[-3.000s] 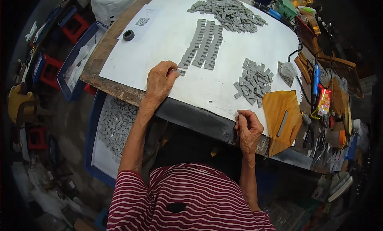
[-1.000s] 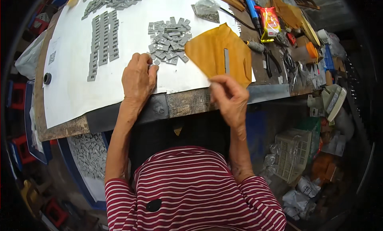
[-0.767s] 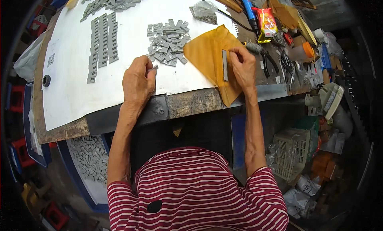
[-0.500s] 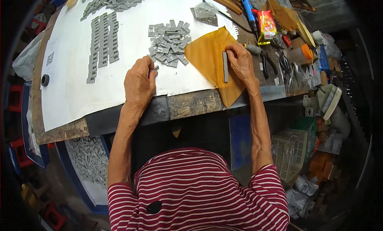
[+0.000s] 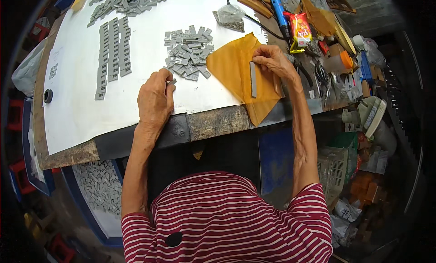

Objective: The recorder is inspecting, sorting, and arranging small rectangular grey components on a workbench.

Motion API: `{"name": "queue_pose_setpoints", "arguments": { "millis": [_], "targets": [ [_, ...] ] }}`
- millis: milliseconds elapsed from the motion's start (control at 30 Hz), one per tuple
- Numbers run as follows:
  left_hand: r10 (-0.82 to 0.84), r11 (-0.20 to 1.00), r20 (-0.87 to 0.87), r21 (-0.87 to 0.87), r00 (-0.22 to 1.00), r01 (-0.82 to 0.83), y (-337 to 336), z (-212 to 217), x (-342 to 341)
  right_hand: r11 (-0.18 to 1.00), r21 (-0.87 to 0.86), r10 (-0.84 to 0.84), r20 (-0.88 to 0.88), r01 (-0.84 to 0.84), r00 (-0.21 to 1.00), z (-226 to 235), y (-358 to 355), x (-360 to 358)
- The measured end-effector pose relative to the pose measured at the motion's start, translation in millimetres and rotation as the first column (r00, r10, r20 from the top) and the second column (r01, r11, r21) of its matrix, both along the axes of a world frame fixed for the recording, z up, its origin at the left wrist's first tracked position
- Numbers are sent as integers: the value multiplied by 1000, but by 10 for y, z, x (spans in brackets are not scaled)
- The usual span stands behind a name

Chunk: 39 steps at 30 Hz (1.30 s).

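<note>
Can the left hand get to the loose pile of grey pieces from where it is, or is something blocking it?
Probably yes. The left hand rests on the white sheet just short of the loose pile of grey pieces, fingertips at its near edge, with nothing between them.

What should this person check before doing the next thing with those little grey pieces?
1. Left hand on a small grey piece beside the loose pile: ok.
2. Right hand fingertips on the top of the grey strip: ok.
3. Strip lying flat on the orange sheet: ok.
4. Orange sheet fully on the table: not ok, one corner hangs over the edge.
5. Firm grip on the strip: cannot tell.
6. Finished rows clear of both hands: ok.
</note>
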<state>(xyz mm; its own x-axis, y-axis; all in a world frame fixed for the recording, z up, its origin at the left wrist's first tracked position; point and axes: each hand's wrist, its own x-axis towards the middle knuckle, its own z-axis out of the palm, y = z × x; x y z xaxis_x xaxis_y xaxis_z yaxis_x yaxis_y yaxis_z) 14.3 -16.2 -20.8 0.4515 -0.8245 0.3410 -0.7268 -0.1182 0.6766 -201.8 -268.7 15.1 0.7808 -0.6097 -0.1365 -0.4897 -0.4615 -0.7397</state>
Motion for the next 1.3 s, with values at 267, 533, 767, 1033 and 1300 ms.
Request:
{"name": "queue_pose_setpoints", "arguments": {
  "millis": [267,533,767,1033,1300],
  "targets": [
    [18,1000,-35,21,999,-17,-7,44,2,997,78,25,-82,-19,996,73,-39,64],
    [14,1000,-52,20,999,-13,-15,49,2,999,-47,12,-112,-17,994,30,-38,72],
    [16,999,-51,35,999,-14,-7,63,0,987,-160,9,-8,-10,1000,-45,-10,13],
    [12,1000,-59,25,998,-10,-6,55,10,970,-237,53,23,-47,998,-77,48,9],
    [14,999,-73,38,997,-11,6,56,11,946,-320,61,21,-51,998,-162,29,4]
  ]
}}
